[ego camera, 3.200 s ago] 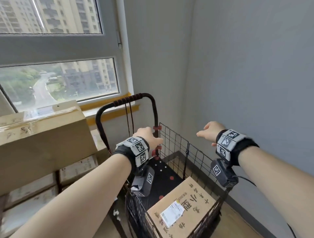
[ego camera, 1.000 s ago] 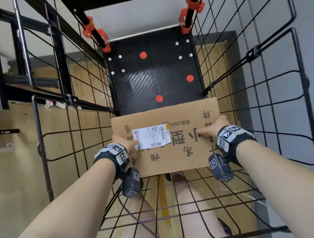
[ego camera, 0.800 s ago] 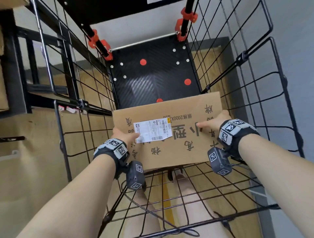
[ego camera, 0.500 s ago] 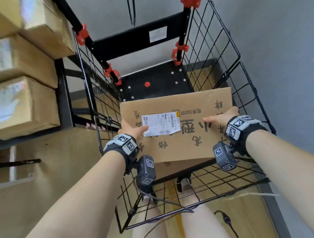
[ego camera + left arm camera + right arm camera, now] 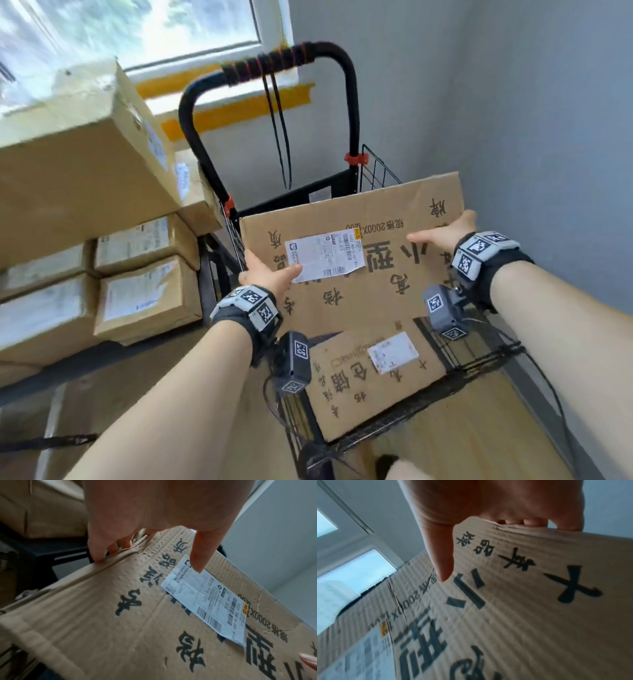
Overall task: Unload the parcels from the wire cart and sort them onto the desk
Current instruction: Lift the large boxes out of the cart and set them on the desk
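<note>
A flat brown cardboard parcel (image 5: 370,253) with black printed characters and a white shipping label (image 5: 323,257) hangs above the black wire cart (image 5: 455,356). My left hand (image 5: 265,274) grips its left edge, thumb on top by the label, fingers curled under. My right hand (image 5: 448,234) grips the right edge the same way. The left wrist view shows the parcel (image 5: 154,615) with my left hand (image 5: 145,545) on its creased edge. The right wrist view shows the parcel (image 5: 522,601) with my right hand (image 5: 488,534) on it. A second labelled parcel (image 5: 373,373) lies lower in the cart.
The cart's black handle (image 5: 267,65) rises behind the held parcel. Stacked cardboard boxes (image 5: 102,240) fill a dark shelf frame on the left. A window (image 5: 130,31) is at the top left and a grey wall (image 5: 531,137) closes the right side. Wooden floor (image 5: 479,428) lies below.
Both hands reached into the cart, took the parcel by its side edges and lifted it up above the cart rim. A second parcel beneath has come into view.
</note>
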Demonstrator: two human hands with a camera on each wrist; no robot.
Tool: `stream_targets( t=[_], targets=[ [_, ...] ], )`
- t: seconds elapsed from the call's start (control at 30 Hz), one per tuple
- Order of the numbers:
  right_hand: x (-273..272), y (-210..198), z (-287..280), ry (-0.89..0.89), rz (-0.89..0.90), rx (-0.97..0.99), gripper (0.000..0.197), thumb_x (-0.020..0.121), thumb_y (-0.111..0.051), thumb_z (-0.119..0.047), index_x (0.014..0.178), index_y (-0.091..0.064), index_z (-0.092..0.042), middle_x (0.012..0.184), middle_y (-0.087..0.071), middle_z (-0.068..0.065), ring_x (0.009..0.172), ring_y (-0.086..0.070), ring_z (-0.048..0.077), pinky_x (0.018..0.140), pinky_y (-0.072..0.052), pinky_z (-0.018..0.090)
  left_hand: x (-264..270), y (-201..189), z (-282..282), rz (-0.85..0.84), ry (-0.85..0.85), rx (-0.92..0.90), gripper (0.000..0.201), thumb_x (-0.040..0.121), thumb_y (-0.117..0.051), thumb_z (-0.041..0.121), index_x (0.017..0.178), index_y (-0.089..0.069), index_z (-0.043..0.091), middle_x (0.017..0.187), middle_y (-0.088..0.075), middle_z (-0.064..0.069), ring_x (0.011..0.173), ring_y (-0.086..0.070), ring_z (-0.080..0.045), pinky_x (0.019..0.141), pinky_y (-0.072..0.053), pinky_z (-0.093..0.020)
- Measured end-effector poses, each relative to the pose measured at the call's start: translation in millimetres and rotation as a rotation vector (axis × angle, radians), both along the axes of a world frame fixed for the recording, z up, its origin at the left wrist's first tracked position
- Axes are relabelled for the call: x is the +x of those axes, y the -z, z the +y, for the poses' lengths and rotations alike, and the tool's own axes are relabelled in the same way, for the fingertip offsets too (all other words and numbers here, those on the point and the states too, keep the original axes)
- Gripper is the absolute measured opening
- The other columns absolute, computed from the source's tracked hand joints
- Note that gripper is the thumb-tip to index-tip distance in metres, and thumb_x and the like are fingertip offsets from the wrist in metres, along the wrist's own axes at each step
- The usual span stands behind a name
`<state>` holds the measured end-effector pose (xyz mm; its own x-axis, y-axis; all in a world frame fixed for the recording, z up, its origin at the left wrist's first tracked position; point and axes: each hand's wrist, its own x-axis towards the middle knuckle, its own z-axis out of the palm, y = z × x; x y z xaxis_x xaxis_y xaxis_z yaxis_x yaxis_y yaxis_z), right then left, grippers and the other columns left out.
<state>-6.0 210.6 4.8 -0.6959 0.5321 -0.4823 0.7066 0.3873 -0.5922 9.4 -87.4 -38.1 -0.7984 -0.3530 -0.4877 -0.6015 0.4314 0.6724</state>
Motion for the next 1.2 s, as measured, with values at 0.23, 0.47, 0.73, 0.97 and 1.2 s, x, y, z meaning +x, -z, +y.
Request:
stream_targets(
  t=[0.23, 0.47, 0.73, 0.97, 1.2],
  targets=[
    [-2, -87, -3, -0.135, 0.19, -0.025, 0.112, 0.055, -0.086, -0.041, 0.141, -0.018, -0.019, 0.14, -0.041, 0.014, 0.125, -0.045, 0.037, 0.101, -0.039, 0.056, 15, -85, -4, 0.194, -0.107, -0.024, 0.105, 0.072, -0.076, 0.042, 0.15, -0.009, 0.023, 0.144, -0.036, -0.016, 0.127, -0.042, -0.035, 0.104, -0.04, -0.05],
    [7, -131, -22, -0.312, 0.342, -0.153, 0.095, 0.068, -0.082, -0.027, 0.141, -0.023, -0.008, 0.14, -0.042, 0.011, 0.126, -0.045, 0.031, 0.1, -0.039, 0.044, 52, -148, -31, 0.278, -0.241, -0.124, 0.108, 0.07, -0.076, 0.044, 0.149, -0.005, 0.029, 0.145, -0.037, -0.015, 0.128, -0.043, -0.036, 0.103, -0.04, -0.054],
    [12, -147, -94, -0.482, 0.373, -0.132, 0.118, 0.053, -0.083, -0.046, 0.146, -0.015, -0.02, 0.144, -0.039, 0.013, 0.129, -0.042, 0.034, 0.105, -0.038, 0.053, 101, -187, -91, 0.305, -0.364, -0.245, 0.109, 0.073, -0.075, 0.045, 0.151, -0.002, 0.023, 0.15, -0.028, -0.017, 0.134, -0.036, -0.037, 0.107, -0.036, -0.053],
    [5, -140, -182, -0.585, 0.364, -0.055, 0.11, 0.059, -0.084, -0.039, 0.146, -0.019, -0.019, 0.143, -0.042, 0.012, 0.127, -0.045, 0.034, 0.104, -0.039, 0.052, 116, -187, -175, 0.272, -0.386, -0.255, 0.11, 0.073, -0.073, 0.047, 0.151, 0.001, 0.021, 0.152, -0.021, -0.018, 0.137, -0.031, -0.036, 0.11, -0.032, -0.05],
    [-6, -116, -291, -0.544, 0.302, -0.03, 0.109, 0.069, -0.081, -0.03, 0.15, -0.009, -0.012, 0.148, -0.033, 0.016, 0.133, -0.038, 0.036, 0.108, -0.036, 0.047, 102, -174, -290, 0.218, -0.31, -0.257, 0.109, 0.072, -0.074, 0.049, 0.151, -0.004, 0.021, 0.152, -0.026, -0.015, 0.136, -0.033, -0.033, 0.11, -0.032, -0.048]
  ],
)
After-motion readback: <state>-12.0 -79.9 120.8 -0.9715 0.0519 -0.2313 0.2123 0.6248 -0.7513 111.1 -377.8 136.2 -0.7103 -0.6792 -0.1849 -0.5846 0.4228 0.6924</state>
